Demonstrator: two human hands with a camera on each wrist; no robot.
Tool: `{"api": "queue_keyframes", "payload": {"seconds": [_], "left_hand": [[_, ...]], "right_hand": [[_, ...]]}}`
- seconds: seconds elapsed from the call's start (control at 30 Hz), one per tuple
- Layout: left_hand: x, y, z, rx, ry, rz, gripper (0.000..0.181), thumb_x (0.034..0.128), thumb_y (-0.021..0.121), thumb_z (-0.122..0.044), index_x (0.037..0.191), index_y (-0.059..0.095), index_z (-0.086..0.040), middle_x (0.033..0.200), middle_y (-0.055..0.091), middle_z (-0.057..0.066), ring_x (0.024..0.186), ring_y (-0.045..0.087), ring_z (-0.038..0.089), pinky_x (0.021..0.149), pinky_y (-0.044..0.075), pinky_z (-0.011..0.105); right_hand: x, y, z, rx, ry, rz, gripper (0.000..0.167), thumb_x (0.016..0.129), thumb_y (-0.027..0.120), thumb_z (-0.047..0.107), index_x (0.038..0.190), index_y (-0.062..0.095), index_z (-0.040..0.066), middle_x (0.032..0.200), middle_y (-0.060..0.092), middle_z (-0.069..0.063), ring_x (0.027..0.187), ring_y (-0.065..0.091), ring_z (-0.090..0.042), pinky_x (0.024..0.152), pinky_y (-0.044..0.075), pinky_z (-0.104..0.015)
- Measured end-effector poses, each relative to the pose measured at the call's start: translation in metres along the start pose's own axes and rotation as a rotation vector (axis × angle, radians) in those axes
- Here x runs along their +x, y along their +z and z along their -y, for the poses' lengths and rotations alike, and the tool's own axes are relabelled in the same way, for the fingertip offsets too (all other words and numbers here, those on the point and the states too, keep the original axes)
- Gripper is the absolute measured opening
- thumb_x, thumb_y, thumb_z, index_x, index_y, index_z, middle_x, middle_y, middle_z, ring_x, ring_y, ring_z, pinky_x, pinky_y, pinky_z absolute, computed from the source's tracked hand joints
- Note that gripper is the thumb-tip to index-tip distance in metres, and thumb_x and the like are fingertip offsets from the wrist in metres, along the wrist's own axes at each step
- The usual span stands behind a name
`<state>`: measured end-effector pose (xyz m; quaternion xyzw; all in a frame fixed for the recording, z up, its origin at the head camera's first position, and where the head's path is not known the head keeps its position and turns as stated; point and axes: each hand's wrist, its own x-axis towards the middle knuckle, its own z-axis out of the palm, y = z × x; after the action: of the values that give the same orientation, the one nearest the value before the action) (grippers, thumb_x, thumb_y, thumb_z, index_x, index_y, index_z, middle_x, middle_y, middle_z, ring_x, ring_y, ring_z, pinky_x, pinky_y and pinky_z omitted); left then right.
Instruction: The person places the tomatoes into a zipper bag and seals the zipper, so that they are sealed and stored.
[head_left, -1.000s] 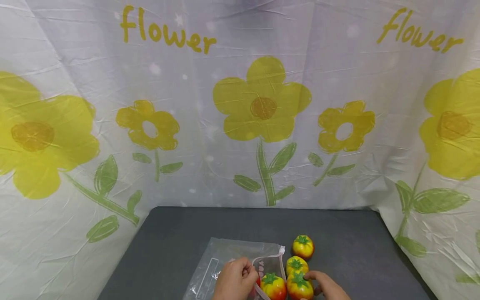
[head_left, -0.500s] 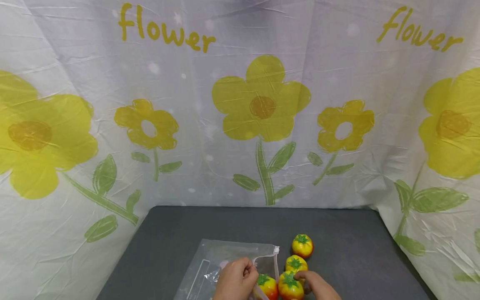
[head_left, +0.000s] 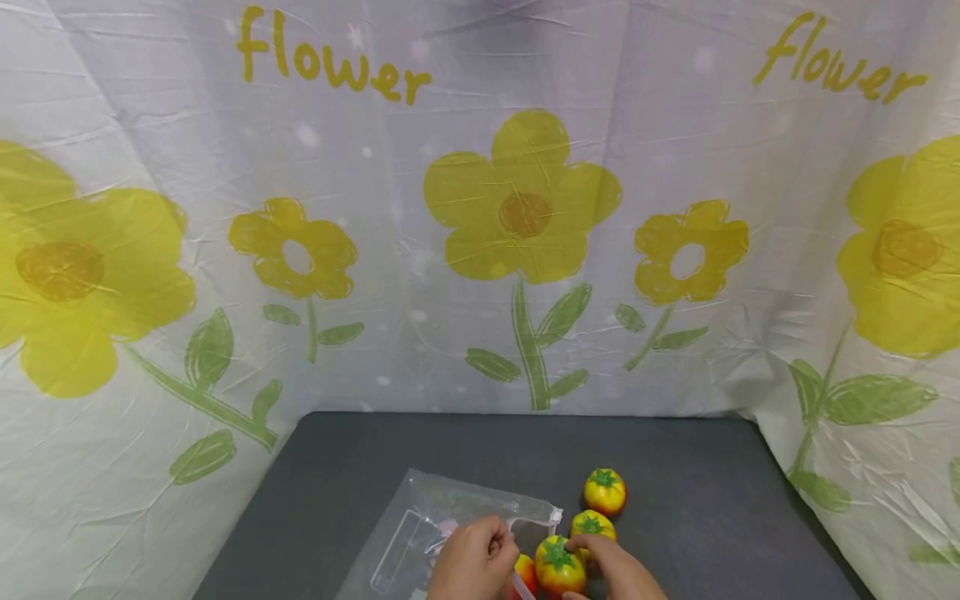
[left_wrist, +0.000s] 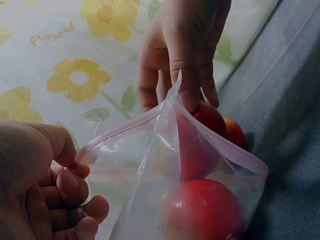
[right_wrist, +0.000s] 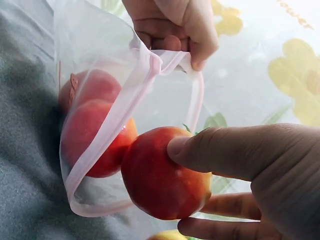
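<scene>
A clear zip bag (head_left: 431, 517) with a pale pink zip edge lies on the table, its mouth facing right. My left hand (head_left: 472, 560) pinches the rim of its mouth. At the opening, my right hand (head_left: 613, 565) holds a red-and-yellow tomato (head_left: 559, 570) with a green leafy top, thumb on one side and fingers on the other. In the right wrist view this held tomato (right_wrist: 157, 175) touches or nearly touches a tomato (right_wrist: 95, 137) inside the bag. Behind that one, another red tomato (right_wrist: 92, 82) shows through the plastic.
Two more tomatoes stand outside the bag: one tomato (head_left: 592, 523) just behind the right hand and another tomato (head_left: 604, 492) farther back. The dark grey table (head_left: 360, 450) meets a flower-printed cloth (head_left: 390, 333) at its back and sides.
My right hand has moved left with the tomato, up to the bag's mouth. The tomato at the opening has shifted left, farther into the bag. My left hand has stayed nearly still.
</scene>
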<state>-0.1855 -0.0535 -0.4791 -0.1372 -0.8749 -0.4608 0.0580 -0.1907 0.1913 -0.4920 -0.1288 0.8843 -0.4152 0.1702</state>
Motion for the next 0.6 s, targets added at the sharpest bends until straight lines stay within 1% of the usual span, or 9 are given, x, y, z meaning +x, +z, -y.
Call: {"api": "queue_keyframes", "payload": {"seconds": [0.13,0.2,0.3,0.37,0.47,0.6], "left_hand": [[-0.001,0.0,0.001,0.016,0.018,-0.016,0.018,0.0842,0.064,-0.012,0.07,0.056,-0.019,0.058,0.035,-0.016,0.05,0.031,0.0,0.049,0.026,0.02],[-0.001,0.0,0.001,0.024,0.029,-0.029,0.018,0.0836,0.065,-0.012,0.07,0.057,-0.02,0.058,0.035,-0.016,0.05,0.032,-0.001,0.049,0.026,0.02],[-0.001,0.0,0.002,0.016,0.027,-0.025,0.017,0.0835,0.065,-0.011,0.07,0.057,-0.02,0.058,0.035,-0.016,0.049,0.032,-0.001,0.048,0.027,0.019],[-0.001,0.0,0.002,0.006,0.012,-0.014,0.017,0.0839,0.065,-0.011,0.071,0.058,-0.02,0.058,0.036,-0.015,0.049,0.033,0.0,0.048,0.028,0.02],[0.0,-0.002,0.002,-0.018,-0.033,0.012,0.015,0.0844,0.064,-0.011,0.073,0.059,-0.019,0.058,0.037,-0.013,0.049,0.034,0.002,0.048,0.029,0.022],[0.001,-0.003,0.003,-0.013,-0.068,-0.004,0.013,0.083,0.064,-0.011,0.074,0.06,-0.018,0.059,0.039,-0.012,0.051,0.035,0.003,0.05,0.031,0.023]], "right_hand": [[0.003,0.002,0.004,-0.017,0.004,-0.002,0.056,0.083,0.083,0.04,0.125,0.059,0.01,0.117,0.063,-0.005,0.094,0.062,-0.024,0.085,0.054,-0.055],[0.004,0.003,0.005,-0.031,-0.007,-0.008,0.056,0.083,0.084,0.04,0.124,0.06,0.01,0.116,0.063,-0.004,0.092,0.062,-0.023,0.084,0.055,-0.053],[0.007,0.004,0.008,-0.045,-0.025,-0.016,0.055,0.083,0.084,0.039,0.124,0.06,0.01,0.116,0.063,-0.004,0.09,0.061,-0.023,0.082,0.055,-0.051],[0.008,0.005,0.01,-0.048,-0.026,-0.018,0.055,0.083,0.084,0.038,0.123,0.06,0.01,0.116,0.062,-0.004,0.089,0.061,-0.023,0.082,0.055,-0.051],[0.009,0.006,0.011,-0.044,-0.009,-0.015,0.055,0.083,0.084,0.038,0.123,0.06,0.009,0.116,0.063,-0.005,0.09,0.062,-0.023,0.083,0.055,-0.052],[0.008,0.003,0.01,-0.049,0.025,0.004,0.054,0.082,0.084,0.038,0.122,0.06,0.011,0.114,0.062,-0.003,0.09,0.061,-0.023,0.083,0.054,-0.052]]}}
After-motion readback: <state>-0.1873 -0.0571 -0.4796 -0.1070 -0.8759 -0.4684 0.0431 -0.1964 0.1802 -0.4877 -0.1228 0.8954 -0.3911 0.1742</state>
